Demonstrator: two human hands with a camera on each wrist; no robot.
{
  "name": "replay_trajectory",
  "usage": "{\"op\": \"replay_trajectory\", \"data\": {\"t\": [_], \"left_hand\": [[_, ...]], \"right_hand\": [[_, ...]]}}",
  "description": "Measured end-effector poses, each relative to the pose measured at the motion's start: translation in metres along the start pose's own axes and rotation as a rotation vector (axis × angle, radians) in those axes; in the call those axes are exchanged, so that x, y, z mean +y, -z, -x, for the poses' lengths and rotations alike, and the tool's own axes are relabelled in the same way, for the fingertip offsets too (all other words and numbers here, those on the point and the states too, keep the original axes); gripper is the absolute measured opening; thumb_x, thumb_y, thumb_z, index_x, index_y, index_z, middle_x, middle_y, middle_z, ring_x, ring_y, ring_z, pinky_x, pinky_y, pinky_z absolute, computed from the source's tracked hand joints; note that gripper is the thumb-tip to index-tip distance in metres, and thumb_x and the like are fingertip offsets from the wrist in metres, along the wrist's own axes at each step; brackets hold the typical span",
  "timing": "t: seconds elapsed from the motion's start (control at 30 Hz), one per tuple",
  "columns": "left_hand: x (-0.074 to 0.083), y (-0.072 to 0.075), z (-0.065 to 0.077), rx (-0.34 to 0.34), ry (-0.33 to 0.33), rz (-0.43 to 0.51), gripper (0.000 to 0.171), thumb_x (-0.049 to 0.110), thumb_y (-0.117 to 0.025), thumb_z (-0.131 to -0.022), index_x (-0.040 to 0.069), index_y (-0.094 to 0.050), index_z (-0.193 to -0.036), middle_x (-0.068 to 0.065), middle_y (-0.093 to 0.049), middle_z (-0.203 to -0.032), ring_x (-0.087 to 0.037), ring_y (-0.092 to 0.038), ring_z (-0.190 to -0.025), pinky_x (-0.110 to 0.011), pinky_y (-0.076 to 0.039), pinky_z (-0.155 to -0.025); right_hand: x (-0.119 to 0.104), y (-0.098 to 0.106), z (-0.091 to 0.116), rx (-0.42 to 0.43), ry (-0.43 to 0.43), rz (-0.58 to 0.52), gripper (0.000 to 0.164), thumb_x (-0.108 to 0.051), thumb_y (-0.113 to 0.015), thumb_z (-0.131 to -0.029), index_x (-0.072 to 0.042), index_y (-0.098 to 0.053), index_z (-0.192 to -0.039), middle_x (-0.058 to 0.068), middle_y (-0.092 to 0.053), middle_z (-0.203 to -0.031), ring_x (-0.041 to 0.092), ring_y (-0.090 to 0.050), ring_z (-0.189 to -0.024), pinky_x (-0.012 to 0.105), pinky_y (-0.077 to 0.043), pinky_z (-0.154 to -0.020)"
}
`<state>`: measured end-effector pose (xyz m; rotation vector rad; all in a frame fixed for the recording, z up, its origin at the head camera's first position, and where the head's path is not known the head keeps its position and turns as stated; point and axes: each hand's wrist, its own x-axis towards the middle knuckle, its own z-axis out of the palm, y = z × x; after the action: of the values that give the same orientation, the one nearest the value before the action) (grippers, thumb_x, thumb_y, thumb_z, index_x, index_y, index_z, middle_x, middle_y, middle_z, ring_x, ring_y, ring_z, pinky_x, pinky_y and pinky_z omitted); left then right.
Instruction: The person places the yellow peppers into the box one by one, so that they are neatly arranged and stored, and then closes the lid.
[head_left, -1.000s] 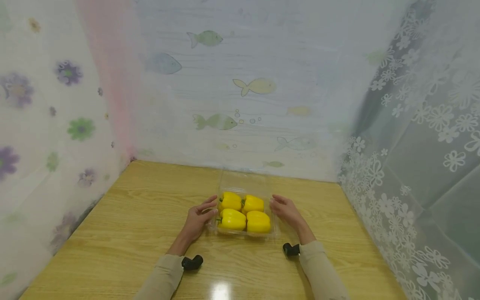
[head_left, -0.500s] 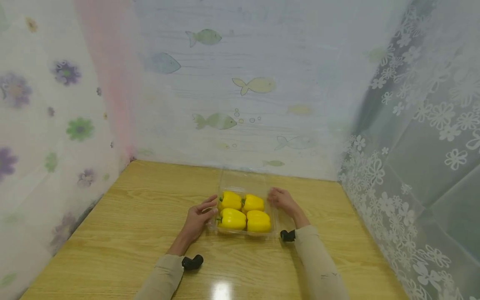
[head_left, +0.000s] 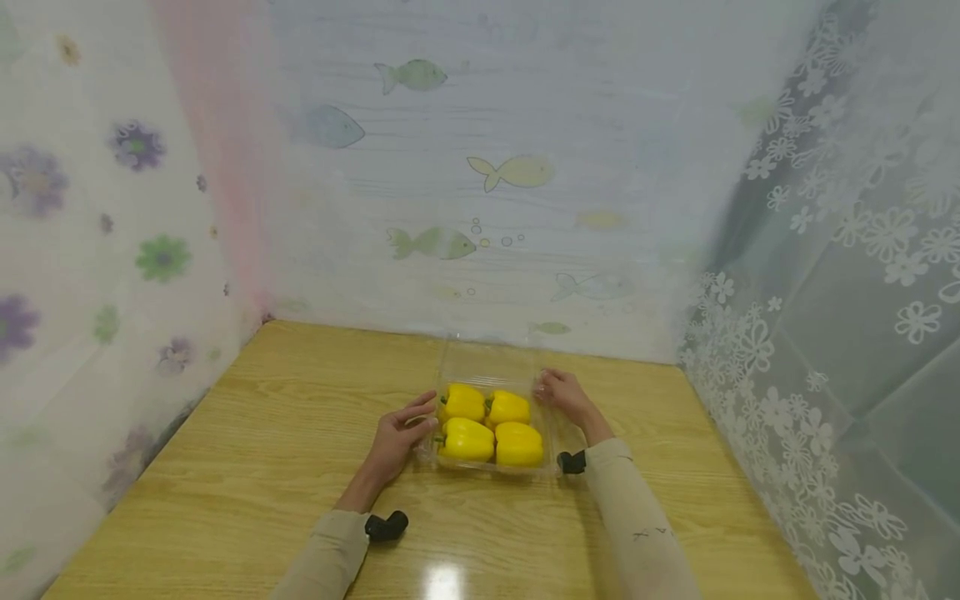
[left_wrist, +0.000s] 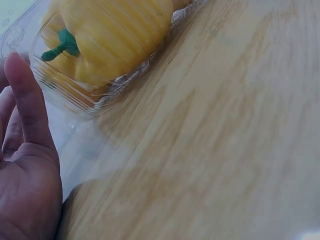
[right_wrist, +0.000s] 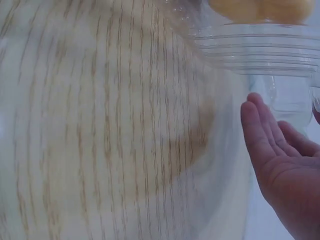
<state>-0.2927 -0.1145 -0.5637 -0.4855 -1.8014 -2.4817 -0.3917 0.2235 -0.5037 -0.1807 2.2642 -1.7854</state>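
Note:
A clear plastic clamshell container (head_left: 487, 469) stands on the wooden table with its see-through lid (head_left: 487, 363) folded back towards the rear wall. Several yellow bell peppers (head_left: 465, 440) fill its base in two rows. In the left wrist view, one bell pepper (left_wrist: 120, 35) shows a green stem behind the ribbed plastic wall. My left hand (head_left: 396, 440) rests against the container's left side, fingers extended and thumb apart. At the right rear, my right hand (head_left: 567, 395) has bent fingers at the lid's edge and appears to pinch it; its thumb is mostly hidden in the right wrist view.
The wooden table (head_left: 300, 400) extends around the container. Behind it hangs a fish-print sheet (head_left: 450, 167); a flower-print sheet (head_left: 90, 208) closes off the left and a white-flowered sheet (head_left: 847, 292) the right. Black wrist cameras (head_left: 387, 526) sit at both cuffs.
My right hand has slid back along the container's right side to the lid, and its fingers have curled in. The left hand and the peppers have stayed in place.

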Motion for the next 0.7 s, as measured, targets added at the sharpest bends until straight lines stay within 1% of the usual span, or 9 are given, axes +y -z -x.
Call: {"op": "replay_trajectory", "data": {"t": [0.13, 0.23, 0.33, 0.43, 0.53, 0.63, 0.7], "left_hand": [[0.000, 0.000, 0.000, -0.002, 0.003, -0.003, 0.044, 0.001, -0.067, -0.096, -0.020, -0.054, -0.133, -0.024, -0.040, -0.157, -0.005, -0.065, -0.090, -0.017, -0.038, -0.051], [-0.001, 0.000, -0.001, 0.003, 0.011, 0.001, 0.042, -0.001, -0.066, -0.096, -0.019, -0.055, -0.133, -0.023, -0.041, -0.157, -0.005, -0.065, -0.090, -0.017, -0.039, -0.051], [-0.001, -0.001, -0.001, 0.015, 0.025, 0.009, 0.042, 0.000, -0.068, -0.096, -0.018, -0.056, -0.132, -0.021, -0.043, -0.157, -0.005, -0.064, -0.086, -0.017, -0.039, -0.051], [-0.001, -0.002, -0.002, 0.027, 0.032, 0.009, 0.043, 0.002, -0.070, -0.095, -0.017, -0.057, -0.131, -0.020, -0.044, -0.156, -0.005, -0.065, -0.087, -0.016, -0.040, -0.052], [-0.002, -0.001, -0.003, 0.030, 0.033, 0.002, 0.043, 0.002, -0.070, -0.095, -0.017, -0.058, -0.131, -0.020, -0.045, -0.156, -0.005, -0.065, -0.088, -0.016, -0.040, -0.052], [-0.002, 0.000, -0.003, 0.032, 0.038, -0.004, 0.042, 0.001, -0.070, -0.095, -0.016, -0.059, -0.131, -0.019, -0.045, -0.156, -0.005, -0.065, -0.090, -0.016, -0.040, -0.052], [-0.002, 0.000, -0.003, 0.031, 0.037, -0.009, 0.042, 0.002, -0.070, -0.095, -0.016, -0.059, -0.131, -0.019, -0.045, -0.156, -0.005, -0.065, -0.090, -0.016, -0.040, -0.052]], "right_hand": [[-0.001, -0.002, 0.000, 0.023, 0.017, -0.022, 0.054, -0.014, -0.037, -0.112, 0.010, -0.020, -0.158, 0.036, -0.037, -0.153, 0.045, -0.047, -0.136, 0.034, -0.052, -0.101], [-0.004, -0.002, 0.001, 0.039, 0.033, -0.041, 0.056, -0.009, -0.039, -0.110, 0.008, -0.018, -0.159, 0.034, -0.037, -0.155, 0.046, -0.045, -0.138, 0.030, -0.053, -0.099], [-0.006, -0.001, 0.000, 0.062, 0.077, -0.055, 0.058, -0.002, -0.043, -0.107, 0.008, -0.020, -0.158, 0.035, -0.037, -0.154, 0.048, -0.046, -0.136, 0.026, -0.054, -0.094], [-0.010, 0.000, -0.001, 0.073, 0.124, -0.084, 0.057, 0.001, -0.044, -0.105, 0.009, -0.021, -0.158, 0.036, -0.037, -0.153, 0.049, -0.045, -0.136, 0.024, -0.054, -0.093], [-0.013, 0.001, -0.001, 0.070, 0.145, -0.116, 0.057, 0.000, -0.044, -0.107, 0.007, -0.022, -0.158, 0.036, -0.035, -0.155, 0.050, -0.043, -0.138, 0.030, -0.052, -0.101], [-0.015, 0.001, 0.000, 0.064, 0.147, -0.139, 0.055, -0.001, -0.042, -0.108, 0.006, -0.021, -0.159, 0.035, -0.033, -0.156, 0.049, -0.041, -0.140, 0.042, -0.044, -0.111], [-0.016, 0.002, 0.001, 0.072, 0.154, -0.155, 0.054, -0.003, -0.042, -0.109, 0.006, -0.023, -0.158, 0.034, -0.033, -0.156, 0.049, -0.040, -0.140, 0.049, -0.039, -0.114]]}}
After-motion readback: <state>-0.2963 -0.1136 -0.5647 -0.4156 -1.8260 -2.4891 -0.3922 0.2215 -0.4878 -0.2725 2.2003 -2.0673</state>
